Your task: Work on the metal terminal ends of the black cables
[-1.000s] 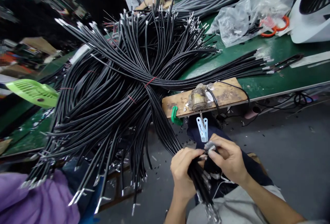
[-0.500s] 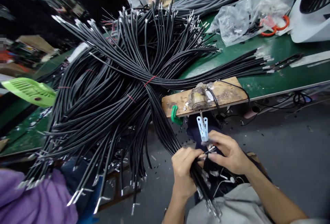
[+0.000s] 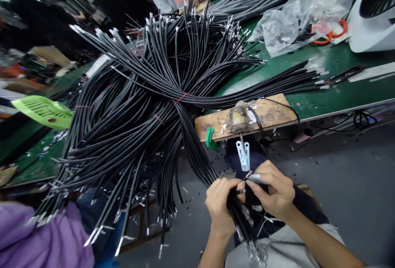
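My left hand point(image 3: 220, 206) is closed around a bundle of black cables point(image 3: 197, 154) that runs down from the big heap. Its thumb and forefinger pinch one cable near its stripped, silvery end point(image 3: 248, 175). Beside it, my right hand point(image 3: 274, 187) is closed too, with its fingertips on that same cable end; a grey wrap covers one finger. Below my hands, the bundle's other silvery ends point(image 3: 254, 249) hang over my lap. Just above the fingers, a light blue clothespin point(image 3: 243, 155) sits on the shaft of a small motor point(image 3: 237, 119).
The motor rests on a wooden board point(image 3: 277, 109) at the green table's point(image 3: 333, 101) edge, with a green clamp point(image 3: 211, 138). Tied black cables point(image 3: 132, 99) fill the left. Orange-handled scissors point(image 3: 330, 37), a plastic bag point(image 3: 282, 29) and a green fan point(image 3: 43, 111) lie around. Co-workers sit opposite and at left.
My right hand has drawn in from spread fingers to a pinch at the cable end, close to the left fingertips. My left hand keeps its grip on the bundle. The view has shifted slightly.
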Tool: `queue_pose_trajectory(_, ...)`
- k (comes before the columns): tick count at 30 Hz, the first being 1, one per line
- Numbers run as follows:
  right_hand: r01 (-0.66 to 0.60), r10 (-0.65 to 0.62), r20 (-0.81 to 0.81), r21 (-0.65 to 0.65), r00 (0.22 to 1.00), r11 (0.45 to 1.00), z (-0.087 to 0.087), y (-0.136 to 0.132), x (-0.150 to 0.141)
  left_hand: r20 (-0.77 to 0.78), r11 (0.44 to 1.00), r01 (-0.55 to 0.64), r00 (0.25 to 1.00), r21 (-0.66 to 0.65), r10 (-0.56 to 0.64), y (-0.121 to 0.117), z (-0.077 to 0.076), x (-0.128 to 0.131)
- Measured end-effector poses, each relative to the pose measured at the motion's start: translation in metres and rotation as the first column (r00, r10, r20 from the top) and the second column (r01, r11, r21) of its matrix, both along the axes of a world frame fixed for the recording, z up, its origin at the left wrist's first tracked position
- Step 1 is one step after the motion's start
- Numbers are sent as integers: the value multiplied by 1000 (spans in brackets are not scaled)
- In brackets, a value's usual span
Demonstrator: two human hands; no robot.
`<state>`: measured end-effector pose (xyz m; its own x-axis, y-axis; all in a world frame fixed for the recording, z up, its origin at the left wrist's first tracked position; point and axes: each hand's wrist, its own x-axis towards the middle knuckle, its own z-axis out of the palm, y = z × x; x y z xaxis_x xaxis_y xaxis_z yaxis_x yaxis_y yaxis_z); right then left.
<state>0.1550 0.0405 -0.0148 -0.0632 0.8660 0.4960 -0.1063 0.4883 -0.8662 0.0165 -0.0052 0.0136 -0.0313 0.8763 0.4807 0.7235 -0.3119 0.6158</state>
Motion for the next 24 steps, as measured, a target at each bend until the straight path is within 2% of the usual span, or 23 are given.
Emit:
queue_pose_trajectory(1,-23,23,16,-19,1000,1000,1,2,4,-8,1000,9,1000,-11,-9,0,1,0)
queue_pose_trajectory(4,-163,173,28,-213,984,963,3,10,12,-40,999,43,998,-25,-44,1,1,-2)
queue_pose_trajectory(5,-182,199,46,-240,979,953,4,12,14,-48,998,53,997,-30,-55,2,2,-2)
queue_pose_trajectory(6,-173,195,87,-212,977,962,4,14,16,-54,998,57,997,-36,-59,2,2,-3)
queue_pose_trajectory(8,-95,90,212,13,973,995,4,14,20,-61,997,55,996,-49,-58,2,4,-4)
queue_pose_trajectory(10,-87,-24,358,290,933,953,2,10,26,-63,997,51,997,-55,-54,2,6,-3)
queue_pose_trajectory(11,-127,-48,422,378,905,917,-1,8,29,-60,997,51,997,-54,-55,2,6,-3)
queue_pose_trajectory(13,-202,-43,506,419,861,885,-5,3,33,-49,998,40,998,-49,-43,2,7,-2)
queue_pose_trajectory(15,-129,-32,449,324,893,937,-9,1,31,-30,999,15,999,-34,-16,1,7,-1)
queue_pose_trajectory(17,-4,-16,264,76,964,997,-10,0,24,-3,1000,-10,1000,-12,10,1,6,0)
queue_pose_trajectory(18,0,13,161,-77,987,997,-9,0,19,7,1000,-11,1000,-5,11,1,6,1)
queue_pose_trajectory(19,-47,61,71,-194,996,980,-7,0,14,13,1000,-1,1000,-3,1,1,6,1)
queue_pose_trajectory(20,-117,127,19,-261,992,958,-4,0,9,13,1000,15,1000,-9,-15,1,6,1)
queue_pose_trajectory(22,-201,216,34,-246,976,948,2,2,3,2,998,51,999,-38,-51,1,7,0)
queue_pose_trajectory(24,-177,194,134,-133,972,975,9,6,3,-8,993,80,997,-84,-81,0,10,-4)
